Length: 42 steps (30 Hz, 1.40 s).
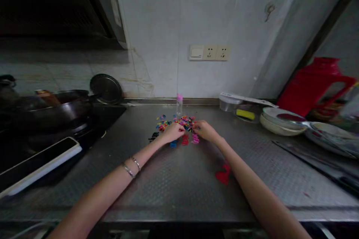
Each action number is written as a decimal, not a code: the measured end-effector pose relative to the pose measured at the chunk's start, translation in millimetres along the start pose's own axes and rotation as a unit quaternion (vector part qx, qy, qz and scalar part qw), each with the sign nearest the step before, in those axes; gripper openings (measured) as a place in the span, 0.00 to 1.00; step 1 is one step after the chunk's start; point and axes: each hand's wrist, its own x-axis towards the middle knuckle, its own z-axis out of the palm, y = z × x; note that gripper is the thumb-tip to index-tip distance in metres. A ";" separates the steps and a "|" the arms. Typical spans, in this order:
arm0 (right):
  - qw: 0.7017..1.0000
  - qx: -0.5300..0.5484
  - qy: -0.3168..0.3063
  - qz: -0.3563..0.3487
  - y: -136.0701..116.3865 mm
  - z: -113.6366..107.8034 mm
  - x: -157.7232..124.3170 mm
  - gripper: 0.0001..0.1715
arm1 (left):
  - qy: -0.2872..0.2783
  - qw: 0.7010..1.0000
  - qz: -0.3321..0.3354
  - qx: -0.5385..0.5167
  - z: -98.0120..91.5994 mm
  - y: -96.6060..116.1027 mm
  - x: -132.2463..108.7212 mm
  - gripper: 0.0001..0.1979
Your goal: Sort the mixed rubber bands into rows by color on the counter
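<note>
A heap of small coloured pieces (pixel 179 122) lies on the steel counter (pixel 174 179) near the back wall. My left hand (pixel 173 132) and my right hand (pixel 205 130) meet at its front edge, fingers curled and pinched together over the pieces. What they pinch is too small to make out. Small sorted clusters lie close by: black (pixel 153 136), blue (pixel 173 144), red (pixel 185 140) and pink (pixel 195 139). A small clear bottle with a pink cap (pixel 179 104) stands behind the heap. A red piece (pixel 223 175) lies beside my right forearm.
A dark pan (pixel 56 108) sits on the stove at left, a round lid (pixel 106 89) leaning on the wall. A phone (pixel 42 162) lies at the stove's front. Bowls (pixel 280 121), a plastic container (pixel 232 102) and a red jug (pixel 314 84) crowd the right.
</note>
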 end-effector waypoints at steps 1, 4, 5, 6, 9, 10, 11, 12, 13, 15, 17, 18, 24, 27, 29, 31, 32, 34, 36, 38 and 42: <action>1.000 -0.003 0.002 0.009 -0.1 -0.6 -0.5 0.11 | -0.008 1.000 0.000 0.003 0.3 0.3 -0.6 0.12; 1.000 -0.008 0.008 0.020 -1.1 -1.8 -1.7 0.12 | -0.024 1.000 0.002 0.010 -0.5 1.4 -2.1 0.12; 1.000 -0.011 0.012 0.019 -1.8 -1.8 -1.9 0.13 | -0.026 1.000 0.003 0.013 -1.6 1.9 -2.6 0.11; 1.000 -0.011 0.014 0.015 -2.6 -1.7 -1.9 0.13 | -0.025 1.000 0.005 0.014 -3.2 2.5 -3.0 0.11; 1.000 -0.002 0.002 -0.015 -5.8 -0.6 -1.8 0.15 | -0.026 0.999 0.020 0.009 -9.2 4.2 -3.5 0.12; 1.000 0.001 -0.006 -0.025 -7.0 -0.2 -1.8 0.15 | -0.027 0.999 0.026 0.003 -11.0 4.6 -3.4 0.12; 0.999 0.002 -0.013 -0.032 -8.1 0.1 -1.9 0.15 | -0.028 0.999 0.032 -0.005 -12.5 4.7 -3.2 0.13; 0.999 0.000 -0.017 -0.035 -9.1 0.4 -2.1 0.15 | -0.028 0.999 0.034 -0.012 -13.6 4.6 -2.9 0.13; 0.999 -0.002 -0.017 -0.036 -10.0 0.5 -2.5 0.14 | -0.026 0.999 0.034 -0.019 -14.3 4.1 -2.5 0.13; 0.999 -0.006 -0.014 -0.035 -11.4 0.6 -3.4 0.14 | -0.015 0.999 0.028 -0.032 -14.8 2.2 -1.4 0.13; 0.999 -0.009 -0.010 -0.032 -12.3 0.4 -4.3 0.13 | 0.001 0.999 0.024 -0.041 -15.5 -1.1 -0.2 0.13; 0.999 -0.013 -0.009 -0.032 -12.7 0.2 -4.6 0.12 | 0.010 0.999 0.021 -0.044 -16.4 -3.2 0.4 0.13; 0.996 -0.070 -0.016 -0.051 -16.7 -2.0 -2.6 0.10 | 0.044 0.995 -0.019 -0.086 -29.4 -27.5 0.0 0.13; 0.993 -0.094 -0.024 -0.068 -18.9 -1.2 1.1 0.10 | 0.061 0.990 -0.046 -0.117 -34.6 -49.1 -4.9 0.14; 0.992 -0.097 -0.026 -0.074 -18.8 0.8 3.5 0.10 | 0.067 0.986 -0.069 -0.134 -35.9 -64.6 -9.8 0.13; 0.993 -0.086 -0.021 -0.081 -16.9 3.5 5.1 0.10 | 0.076 0.982 -0.090 -0.150 -36.2 -78.4 -15.1 0.13; 0.993 -0.075 -0.014 -0.085 -15.3 4.8 5.7 0.09 | 0.082 0.979 -0.099 -0.157 -36.3 -84.3 -17.4 0.13; 0.995 -0.046 0.006 -0.089 -11.7 6.6 6.5 0.08 | 0.093 0.975 -0.113 -0.170 -36.7 -93.4 -20.9 0.13; 0.996 -0.012 0.030 -0.085 -8.6 7.1 7.5 0.07 | 0.101 0.970 -0.122 -0.182 -37.2 -99.5 -22.8 0.13; 0.996 0.024 0.049 -0.074 -7.5 5.9 8.9 0.07 | 0.108 0.967 -0.130 -0.191 -37.4 -103.1 -23.9 0.13; 0.992 0.096 0.070 -0.044 -12.8 -0.3 11.7 0.08 | 0.115 0.963 -0.140 -0.201 -37.1 -105.1 -26.9 0.13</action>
